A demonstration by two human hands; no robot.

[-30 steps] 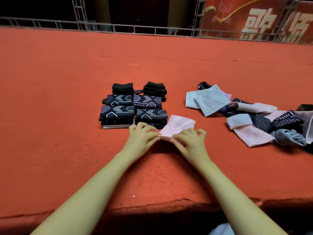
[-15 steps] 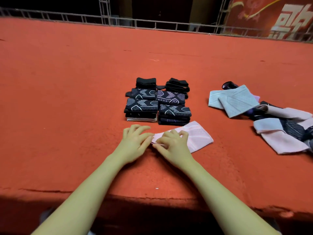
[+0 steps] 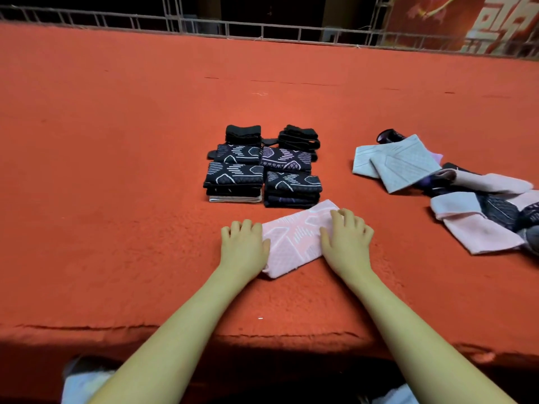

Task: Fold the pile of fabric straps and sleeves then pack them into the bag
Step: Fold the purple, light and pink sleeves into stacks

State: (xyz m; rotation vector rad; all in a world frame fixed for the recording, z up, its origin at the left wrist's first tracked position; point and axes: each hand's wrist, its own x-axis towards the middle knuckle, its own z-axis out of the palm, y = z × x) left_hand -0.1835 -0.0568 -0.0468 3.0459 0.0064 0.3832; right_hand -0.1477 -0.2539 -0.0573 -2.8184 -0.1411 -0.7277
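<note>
A pink patterned sleeve (image 3: pixel 294 240) lies flat on the red carpeted platform (image 3: pixel 116 199), angled from near left to far right. My left hand (image 3: pixel 243 246) rests at its left end, fingers laid forward. My right hand (image 3: pixel 347 240) presses its right part with spread fingers. Just beyond it stand several neat stacks of folded black patterned sleeves (image 3: pixel 262 167). An unfolded pile of grey, pink and dark sleeves (image 3: pixel 455 188) lies to the right. No bag is in view.
The platform's front edge (image 3: pixel 262 336) runs just below my forearms. A metal railing (image 3: pixel 262 27) borders the far side, with a red banner (image 3: pixel 466 21) behind it at the right.
The pink sleeve went from held up between both hands to lying flat on the carpet. My hands have moved apart, the right one sliding to the sleeve's right part.
</note>
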